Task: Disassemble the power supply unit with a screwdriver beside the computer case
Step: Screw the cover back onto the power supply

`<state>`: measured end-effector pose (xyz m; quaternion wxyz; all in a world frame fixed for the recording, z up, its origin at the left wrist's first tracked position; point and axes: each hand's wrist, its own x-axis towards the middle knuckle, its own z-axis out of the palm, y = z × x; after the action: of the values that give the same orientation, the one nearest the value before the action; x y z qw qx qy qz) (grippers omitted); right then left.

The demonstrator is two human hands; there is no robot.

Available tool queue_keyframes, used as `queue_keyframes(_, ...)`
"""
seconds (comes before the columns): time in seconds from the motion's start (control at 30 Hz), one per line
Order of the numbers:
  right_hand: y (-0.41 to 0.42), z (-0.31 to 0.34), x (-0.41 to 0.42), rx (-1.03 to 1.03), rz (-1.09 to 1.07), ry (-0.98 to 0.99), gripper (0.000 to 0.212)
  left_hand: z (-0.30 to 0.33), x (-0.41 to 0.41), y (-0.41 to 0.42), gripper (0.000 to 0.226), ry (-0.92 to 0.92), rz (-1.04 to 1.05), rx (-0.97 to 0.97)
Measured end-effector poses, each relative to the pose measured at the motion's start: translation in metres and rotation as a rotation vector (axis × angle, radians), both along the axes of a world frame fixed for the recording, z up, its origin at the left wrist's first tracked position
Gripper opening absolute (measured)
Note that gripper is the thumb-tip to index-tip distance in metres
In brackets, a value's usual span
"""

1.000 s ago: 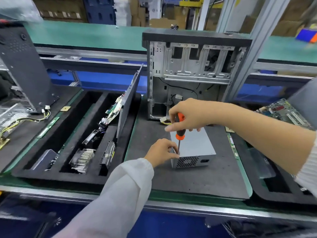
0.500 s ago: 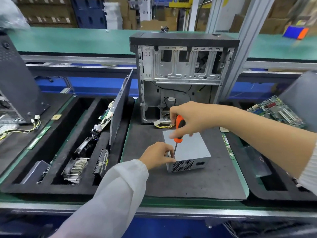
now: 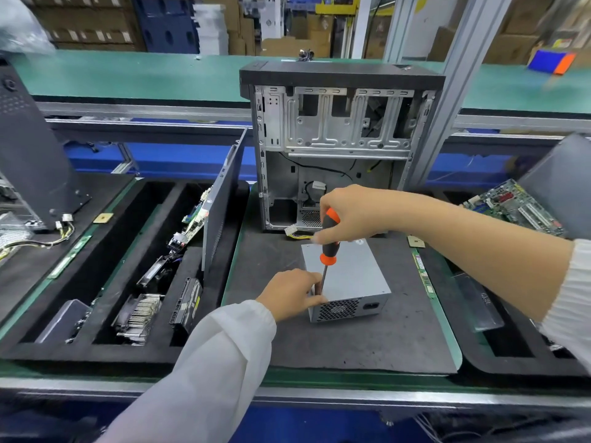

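The left hand (image 3: 292,294) gripped the near-left corner of the grey metal box-shaped power supply unit (image 3: 347,279), which lay on the dark mat (image 3: 367,340) just near of the open grey steel computer case (image 3: 339,145). The right hand (image 3: 348,215) clenched the orange-and-black-handled screwdriver (image 3: 327,247), whose handle had tilted rightward over the preceding second, tip staying at that corner: a screw probably being worked loose.

Your dark mat (image 3: 367,343) carries the power supply (image 3: 355,276) near you, computer case (image 3: 339,139) at its far edge.
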<state>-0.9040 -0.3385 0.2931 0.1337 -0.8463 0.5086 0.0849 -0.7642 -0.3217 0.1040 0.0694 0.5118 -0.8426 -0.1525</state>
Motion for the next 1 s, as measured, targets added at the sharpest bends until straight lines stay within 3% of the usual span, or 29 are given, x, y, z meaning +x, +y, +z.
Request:
queue_keyframes(0.1, 0.002, -0.007, -0.001, -0.083, -0.066, 0.032, 0.053, 0.0, -0.001, 0.002, 0.029, -0.107, -0.048, -0.074)
queue_keyframes(0.17, 0.002, -0.01, -0.002, -0.138, -0.007, 0.045, 0.042, -0.002, -0.003, 0.005, 0.027, -0.194, -0.064, -0.119)
queue_keyframes(0.27, 0.005, 0.0, -0.006, -0.046, 0.109, 0.017, 0.012, -0.005, -0.008, 0.008, 0.027, -0.318, -0.073, -0.208)
queue_keyframes(0.43, 0.006, 0.011, -0.019, -0.008, 0.146, 0.033, 0.026, -0.006, -0.016, 0.011, 0.025, -0.389, -0.016, -0.236)
queue_keyframes(0.6, -0.001, 0.016, -0.04, -0.067, 0.037, -0.034, 0.023, 0.001, -0.028, 0.02, 0.013, -0.443, 0.056, -0.214)
queue_keyframes(0.73, -0.004, 0.013, -0.051, -0.092, -0.039, -0.103, 0.018, 0.009, -0.033, 0.019, 0.022, -0.464, 0.043, -0.186)
queue_keyframes(0.8, -0.006, 0.009, -0.055, -0.092, -0.073, -0.152, 0.015, 0.01, -0.031, 0.018, 0.027, -0.486, 0.01, -0.202)
queue_keyframes(1.0, -0.009, -0.016, -0.065, -0.017, -0.247, -0.383, 0.011, 0.001, -0.024, 0.017, 0.014, -0.478, -0.05, -0.285)
